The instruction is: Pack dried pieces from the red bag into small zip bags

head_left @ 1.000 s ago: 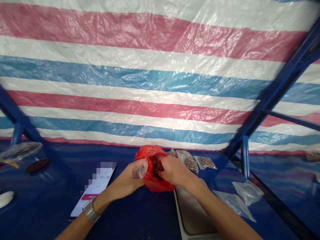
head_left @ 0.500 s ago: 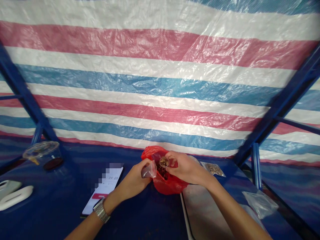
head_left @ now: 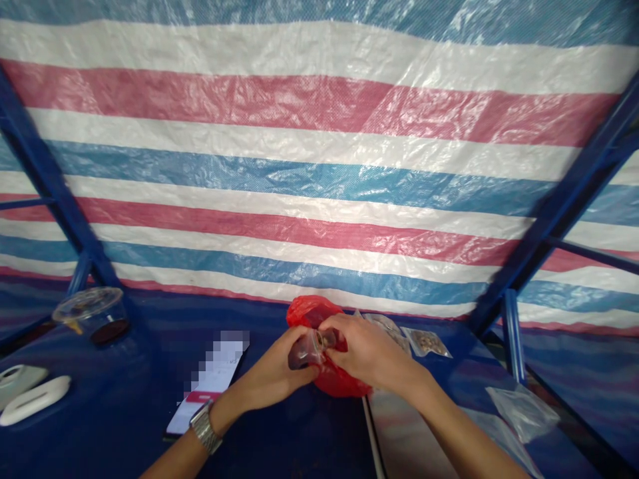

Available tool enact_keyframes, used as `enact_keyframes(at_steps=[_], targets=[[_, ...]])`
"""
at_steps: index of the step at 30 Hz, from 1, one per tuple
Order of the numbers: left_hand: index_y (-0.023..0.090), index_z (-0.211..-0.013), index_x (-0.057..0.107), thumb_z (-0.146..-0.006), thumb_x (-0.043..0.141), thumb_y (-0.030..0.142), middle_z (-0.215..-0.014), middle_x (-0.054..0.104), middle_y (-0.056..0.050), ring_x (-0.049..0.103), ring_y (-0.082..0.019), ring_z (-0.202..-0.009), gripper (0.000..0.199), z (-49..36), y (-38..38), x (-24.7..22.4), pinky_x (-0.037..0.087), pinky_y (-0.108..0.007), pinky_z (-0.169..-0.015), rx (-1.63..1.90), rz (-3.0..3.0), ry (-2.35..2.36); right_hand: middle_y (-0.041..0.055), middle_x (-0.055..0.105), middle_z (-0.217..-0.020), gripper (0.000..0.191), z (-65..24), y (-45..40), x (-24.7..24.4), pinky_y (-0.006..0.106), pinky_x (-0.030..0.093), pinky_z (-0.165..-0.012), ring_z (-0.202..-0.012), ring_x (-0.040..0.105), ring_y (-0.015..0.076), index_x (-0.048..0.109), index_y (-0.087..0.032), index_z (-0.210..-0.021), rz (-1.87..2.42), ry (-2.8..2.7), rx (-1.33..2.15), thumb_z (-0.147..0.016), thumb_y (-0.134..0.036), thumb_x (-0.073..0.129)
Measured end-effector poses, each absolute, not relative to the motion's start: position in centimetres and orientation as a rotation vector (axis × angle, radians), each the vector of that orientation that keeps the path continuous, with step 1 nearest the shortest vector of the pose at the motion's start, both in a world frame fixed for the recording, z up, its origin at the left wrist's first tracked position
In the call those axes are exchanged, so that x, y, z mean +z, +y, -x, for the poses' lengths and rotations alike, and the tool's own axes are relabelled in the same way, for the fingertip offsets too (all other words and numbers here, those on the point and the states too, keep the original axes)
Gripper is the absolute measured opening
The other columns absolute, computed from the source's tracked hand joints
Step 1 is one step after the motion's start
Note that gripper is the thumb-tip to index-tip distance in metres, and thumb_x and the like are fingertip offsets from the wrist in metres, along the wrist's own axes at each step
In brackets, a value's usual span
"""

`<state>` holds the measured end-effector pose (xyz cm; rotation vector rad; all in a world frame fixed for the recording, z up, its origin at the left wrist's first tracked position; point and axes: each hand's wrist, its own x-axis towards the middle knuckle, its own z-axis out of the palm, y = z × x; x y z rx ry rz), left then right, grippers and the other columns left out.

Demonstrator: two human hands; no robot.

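Observation:
Above a red plastic bag (head_left: 309,310) my left hand (head_left: 277,366) grips a small clear plastic bag (head_left: 302,351), its mouth toward the right. My right hand (head_left: 367,349) pinches a small round cup (head_left: 322,340) at the mouth of that clear bag. The cup's contents are too small to make out. Both hands hide much of the red bag and what lies in it.
On the blue table (head_left: 279,446) are a phone (head_left: 212,379), a clear tub (head_left: 94,316) with dark liquid and a white case (head_left: 36,400). A filled packet (head_left: 426,342), clear bags (head_left: 523,412) and a flat pale-topped object (head_left: 404,432) lie right.
My right hand has brought the cup left and down from above the red bag to the clear bag's mouth. The clear bag is spread wider in my left hand. The view has shifted slightly.

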<state>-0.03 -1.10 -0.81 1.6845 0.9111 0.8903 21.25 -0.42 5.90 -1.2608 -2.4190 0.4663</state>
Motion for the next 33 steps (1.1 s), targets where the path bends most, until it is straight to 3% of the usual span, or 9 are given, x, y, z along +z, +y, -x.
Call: enact_keyframes(at_steps=[8, 13, 17, 21, 25, 30, 33], targets=[[0.025, -0.134, 0.062, -0.092, 0.070, 0.027, -0.138, 0.067, -0.007, 0.063, -0.026, -0.125, 0.042, 0.3, -0.8, -0.9, 0.045, -0.041, -0.113, 0.976, -2.029, 1.017, 0.0020, 0.068, -0.119, 0.027, -21.1, -0.4, 6.1, 0.029, 0.047, -0.095, -0.110, 0.067, 0.0202, 0.073, -0.026, -0.108, 1.065, -2.397, 0.403, -0.090, -0.009, 0.063], [0.028, -0.134, 0.063, -0.090, 0.074, 0.031, -0.134, 0.070, -0.007, 0.064, -0.029, -0.123, 0.045, 0.5, -0.8, -1.5, 0.047, -0.042, -0.110, 0.976, -2.144, 1.156, 0.0004, 0.066, -0.114, 0.029, -20.7, -0.6, 6.1, 0.027, 0.049, -0.091, -0.099, 0.067, 0.0163, 0.074, -0.027, -0.106, 0.997, -2.371, 0.448, -0.090, -0.006, 0.063], [0.028, -0.139, 0.058, -0.094, 0.070, 0.035, -0.134, 0.070, -0.007, 0.065, -0.029, -0.120, 0.047, 0.6, -0.8, -1.6, 0.048, -0.041, -0.106, 0.952, -2.124, 1.215, 0.0018, 0.065, -0.117, 0.035, -20.5, -0.6, 6.1, 0.028, 0.050, -0.094, -0.103, 0.066, 0.0161, 0.074, -0.029, -0.115, 0.911, -2.353, 0.465, -0.094, -0.005, 0.059], [0.030, -0.135, 0.059, -0.096, 0.064, 0.036, -0.126, 0.073, -0.005, 0.068, -0.027, -0.110, 0.039, 0.4, -1.1, -0.9, 0.049, -0.037, -0.098, 0.930, -2.099, 1.245, 0.0031, 0.066, -0.126, 0.041, -20.8, -0.2, 6.2, 0.031, 0.050, -0.103, -0.114, 0.066, 0.0177, 0.071, -0.029, -0.124, 0.876, -2.299, 0.428, -0.094, -0.004, 0.057], [0.026, -0.117, 0.058, -0.100, 0.056, 0.040, -0.101, 0.075, -0.004, 0.071, -0.024, -0.089, 0.022, 0.0, -1.2, -0.7, 0.049, -0.032, -0.081, 0.939, -1.953, 1.328, 0.0068, 0.065, -0.134, 0.040, -21.4, 0.4, 6.1, 0.034, 0.049, -0.107, -0.120, 0.065, 0.0205, 0.067, -0.025, -0.130, 1.077, -2.235, 0.241, -0.096, -0.009, 0.055], [0.024, -0.098, 0.056, -0.091, 0.064, 0.050, -0.080, 0.070, -0.001, 0.068, -0.025, -0.072, 0.028, -0.4, -0.9, -1.8, 0.042, -0.030, -0.064, 0.982, -1.731, 1.599, 0.0137, 0.075, -0.121, 0.030, -21.1, 0.4, 4.3, 0.037, 0.054, -0.091, -0.108, 0.073, 0.0301, 0.076, -0.017, -0.113, 1.502, -2.607, 0.162, -0.090, -0.011, 0.058], [0.025, -0.089, 0.054, -0.082, 0.073, 0.044, -0.075, 0.066, 0.001, 0.064, -0.024, -0.069, 0.028, -0.4, -0.5, -2.9, 0.040, -0.030, -0.063, 1.027, -1.665, 1.639, 0.0163, 0.078, -0.114, 0.030, -20.8, 0.1, 3.7, 0.036, 0.053, -0.083, -0.103, 0.075, 0.0320, 0.077, -0.015, -0.111, 1.567, -2.706, 0.178, -0.089, -0.011, 0.057]])
